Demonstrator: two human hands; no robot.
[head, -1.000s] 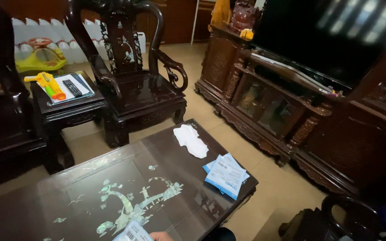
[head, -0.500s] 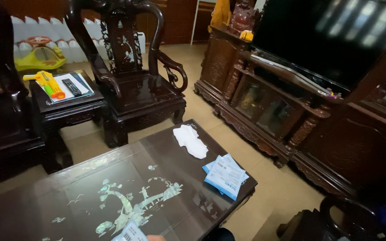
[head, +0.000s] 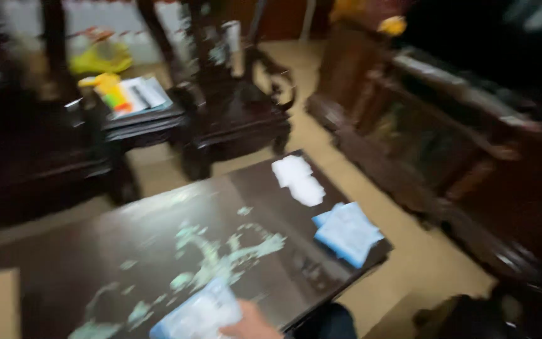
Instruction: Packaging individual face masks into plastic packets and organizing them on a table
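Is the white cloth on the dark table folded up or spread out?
Loosely spread: the white cloth lies flat and crumpled near the dark table's far edge. The picture is blurred, so folds cannot be told.

Blurred view, looking down on a dark glossy wooden worktop (head: 158,245) with pale green inlay. At the bottom edge one hand (head: 250,323) rests on a pale blue plastic packet (head: 199,314); which hand it is cannot be told. A second flat blue-and-white packet (head: 348,231) lies near the right corner, and just beyond it a crumpled white cloth (head: 297,179). Behind stands a dark carved wooden armchair (head: 230,107); a small dark side table (head: 136,116) carries papers and a yellow object.
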